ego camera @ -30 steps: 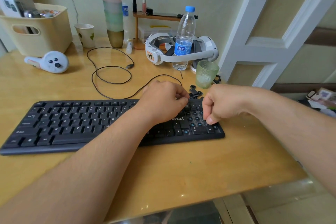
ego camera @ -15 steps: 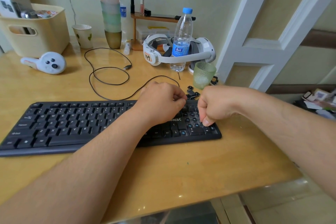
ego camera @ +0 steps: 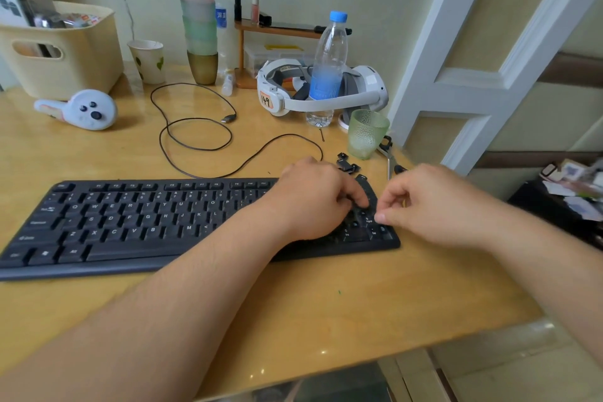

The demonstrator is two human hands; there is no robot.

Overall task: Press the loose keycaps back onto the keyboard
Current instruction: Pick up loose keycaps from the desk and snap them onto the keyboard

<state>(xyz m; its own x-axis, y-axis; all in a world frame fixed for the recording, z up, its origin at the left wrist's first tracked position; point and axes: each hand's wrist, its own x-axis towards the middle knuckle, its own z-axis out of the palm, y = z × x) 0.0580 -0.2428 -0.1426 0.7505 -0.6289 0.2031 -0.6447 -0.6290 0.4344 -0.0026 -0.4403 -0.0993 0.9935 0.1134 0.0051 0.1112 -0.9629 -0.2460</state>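
Observation:
A black keyboard (ego camera: 146, 222) lies across the wooden desk (ego camera: 326, 303). My left hand (ego camera: 310, 199) rests over its right part, with the index finger stretched out and pressing down on the number pad. My right hand (ego camera: 427, 202) hovers at the keyboard's right end, fingers curled, its thumb tip touching the number pad's right side; I see no keycap in it. Several loose black keycaps (ego camera: 347, 165) lie on the desk just behind the keyboard's right corner. My left hand hides part of the number pad.
A green glass (ego camera: 367, 134) stands right behind the loose keycaps, with scissors (ego camera: 390, 157) beside it. Further back are a water bottle (ego camera: 328, 65), a white headset (ego camera: 365, 91), a looped cable (ego camera: 195, 130), a white controller (ego camera: 81, 109) and a cream basket (ego camera: 81, 52).
My left hand has gone from a closed fist to an extended index finger pressing on the number pad. My right hand has loosened and shifted slightly right. The view has tilted a little.

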